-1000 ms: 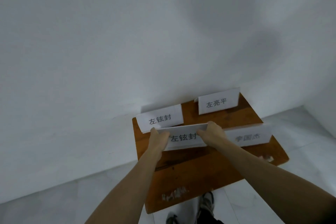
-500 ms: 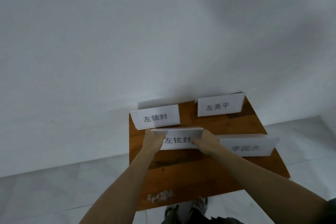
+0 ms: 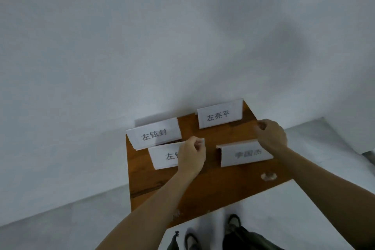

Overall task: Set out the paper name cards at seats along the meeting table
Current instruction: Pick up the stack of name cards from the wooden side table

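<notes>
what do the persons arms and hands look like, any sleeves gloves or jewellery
Both forearms are bare as far as the frame shows, with no sleeve in view. The left hand and right hand wear no gloves, and no watch, bracelet or ring is visible on either wrist or on the fingers that show. No markings or tape can be made out; the picture is somewhat soft.

Wooden table [image 3: 203,184] against white wall [image 3: 142,36], four folded paper name cards on it. Far-left card [image 3: 154,133] at 11 o'clock and far-right card [image 3: 220,114] at 1 o'clock stand upright. Near-left card [image 3: 164,156]: left hand [image 3: 191,154] curled over its right end, touching it. Near-right card [image 3: 246,153] at 3 o'clock, print blurred; right hand [image 3: 272,136] loosely fisted over its far right corner, contact unclear. Shoes [image 3: 233,222] at 6 o'clock.
</notes>
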`<state>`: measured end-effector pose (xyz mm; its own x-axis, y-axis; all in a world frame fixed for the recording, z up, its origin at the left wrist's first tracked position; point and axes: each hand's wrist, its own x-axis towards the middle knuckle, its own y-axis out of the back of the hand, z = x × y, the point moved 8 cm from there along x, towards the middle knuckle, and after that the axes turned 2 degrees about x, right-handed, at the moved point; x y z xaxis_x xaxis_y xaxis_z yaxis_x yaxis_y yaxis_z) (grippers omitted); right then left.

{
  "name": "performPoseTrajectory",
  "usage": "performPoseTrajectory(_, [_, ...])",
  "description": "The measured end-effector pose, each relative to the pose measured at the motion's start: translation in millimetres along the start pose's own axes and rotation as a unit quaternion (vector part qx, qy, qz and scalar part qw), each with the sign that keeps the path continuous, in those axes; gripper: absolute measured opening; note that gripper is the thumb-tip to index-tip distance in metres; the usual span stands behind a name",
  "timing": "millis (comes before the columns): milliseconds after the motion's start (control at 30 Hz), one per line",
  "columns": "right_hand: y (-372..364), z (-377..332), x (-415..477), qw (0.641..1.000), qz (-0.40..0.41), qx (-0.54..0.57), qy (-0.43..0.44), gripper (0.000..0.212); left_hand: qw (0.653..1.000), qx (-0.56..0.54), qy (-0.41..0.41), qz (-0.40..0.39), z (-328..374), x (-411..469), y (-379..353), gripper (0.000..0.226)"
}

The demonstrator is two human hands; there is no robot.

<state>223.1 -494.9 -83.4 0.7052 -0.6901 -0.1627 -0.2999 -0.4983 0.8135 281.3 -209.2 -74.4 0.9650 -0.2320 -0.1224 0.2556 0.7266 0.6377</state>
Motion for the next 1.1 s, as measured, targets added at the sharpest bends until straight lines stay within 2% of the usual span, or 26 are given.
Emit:
performPoseTrajectory(167, [8.1, 75.5, 15.9, 0.993, -0.058, -0.009, -0.103, 0.055, 0.973, -0.055, 0.132, -0.18, -5.9, -9.0, -79.6, 0.042])
performPoseTrajectory(300, [-3.7, 111.4, 23.9, 0.983, -0.12, 0.023, -0.135, 0.053, 0.951, -0.121, 0.197, -0.205, 0.7, -8.1, -115.0, 0.046])
performPoseTrajectory(400, [-16.0, 107.5, 27.7, 0.982, -0.159, 0.047, -0.087, 0.043, 0.936, -0.176, 0.242, -0.184, 5.3, -9.6, -135.1, 0.051])
performPoseTrajectory(567, [-23.2, 96.4, 31.1, 0.98, -0.191, 0.047, -0.035, 0.036, 0.922, -0.223, 0.292, -0.123, 6.0, -11.4, -152.3, 0.057])
performPoseTrajectory(667, [-16.1, 86.1, 39.3, 0.979, -0.196, 0.057, -0.011, 0.035, 0.925, -0.227, 0.288, -0.101, 15.9, -8.0, -142.6, 0.054])
performPoseTrajectory(867, [15.6, 11.6, 52.9, 0.983, -0.133, 0.025, 0.123, 0.032, 0.955, -0.192, 0.227, -0.019, 46.3, 20.6, -76.0, 0.066])
performPoseTrajectory(967, [19.9, -30.6, 48.9, 0.977, -0.127, 0.015, 0.169, 0.037, 0.961, -0.158, 0.226, 0.024, 47.9, 27.8, -32.2, 0.074])
performPoseTrajectory(1100, [8.6, -78.7, 27.6, 0.966, -0.151, 0.022, 0.208, 0.043, 0.958, -0.142, 0.233, 0.086, 33.4, 26.2, 27.3, 0.064])
